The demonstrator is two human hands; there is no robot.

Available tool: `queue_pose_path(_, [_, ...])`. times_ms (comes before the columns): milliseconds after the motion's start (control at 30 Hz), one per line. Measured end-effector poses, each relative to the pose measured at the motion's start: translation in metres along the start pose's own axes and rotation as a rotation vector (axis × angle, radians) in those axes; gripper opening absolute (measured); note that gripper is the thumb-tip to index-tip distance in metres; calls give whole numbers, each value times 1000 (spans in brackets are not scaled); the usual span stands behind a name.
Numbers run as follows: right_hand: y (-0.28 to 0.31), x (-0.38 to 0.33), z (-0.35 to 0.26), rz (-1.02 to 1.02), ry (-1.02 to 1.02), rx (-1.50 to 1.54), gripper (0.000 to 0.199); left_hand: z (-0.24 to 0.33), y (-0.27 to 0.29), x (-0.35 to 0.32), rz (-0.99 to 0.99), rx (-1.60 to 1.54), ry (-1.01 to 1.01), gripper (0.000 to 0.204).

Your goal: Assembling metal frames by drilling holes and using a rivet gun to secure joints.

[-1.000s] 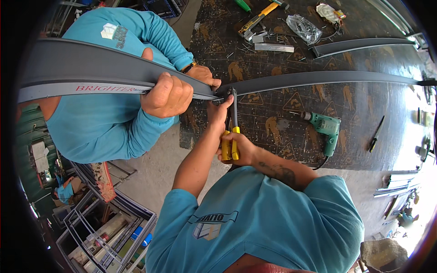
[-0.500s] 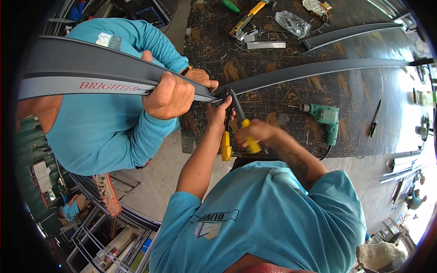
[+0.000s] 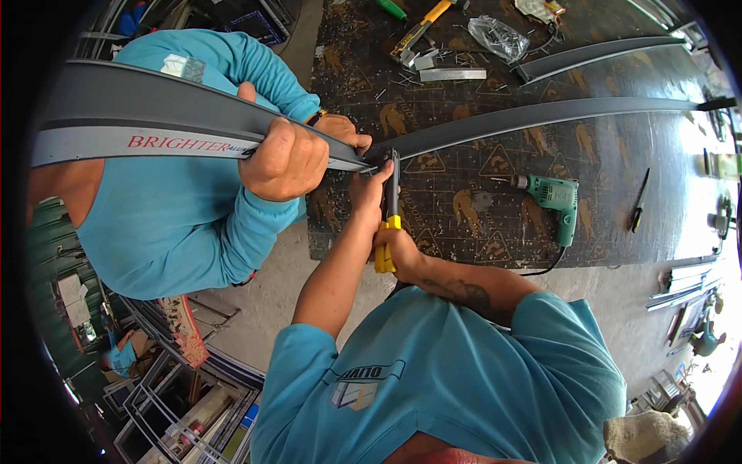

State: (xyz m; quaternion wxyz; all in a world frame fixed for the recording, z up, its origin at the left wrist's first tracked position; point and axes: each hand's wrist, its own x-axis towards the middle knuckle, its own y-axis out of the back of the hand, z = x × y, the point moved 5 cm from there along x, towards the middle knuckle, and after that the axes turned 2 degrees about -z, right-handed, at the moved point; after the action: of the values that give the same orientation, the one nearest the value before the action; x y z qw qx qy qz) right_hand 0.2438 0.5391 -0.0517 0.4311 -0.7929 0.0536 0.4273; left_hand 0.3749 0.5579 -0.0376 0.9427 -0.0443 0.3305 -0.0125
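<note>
Brought back in line since half a second ago, the yellow-handled pliers [image 3: 389, 209] are now held upright again, their yellow grips together rather than splayed, with the right hand [image 3: 396, 249] closed around those grips. The dark head of the tool is set against the joint where two long grey aluminium profiles [image 3: 533, 117] meet, just above that hand. The left hand [image 3: 368, 185] is pressed to the joint directly beside the tool, fingers curled, though whether it grips the profile or only steadies it cannot be told. To the left of both hands, a co-worker's hand [image 3: 284, 158] is clamped around the nearer profile, and a second co-worker's hand [image 3: 340, 130] rests on it close behind. Right of the right hand, well apart, a green electric drill [image 3: 553, 197] lies on the dark patterned workbench [image 3: 464, 224], with a black pen-like tool [image 3: 638, 201] further out.
</note>
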Motion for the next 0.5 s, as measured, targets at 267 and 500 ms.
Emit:
queue_pose_path(267, [23, -72, -122, -256, -270, -438, 41, 9, 0, -20, -4, 38, 85, 39])
queue_pose_path(500, [19, -29, -26, -260, -282, -1, 39, 17, -6, -25, 43, 33, -3, 40])
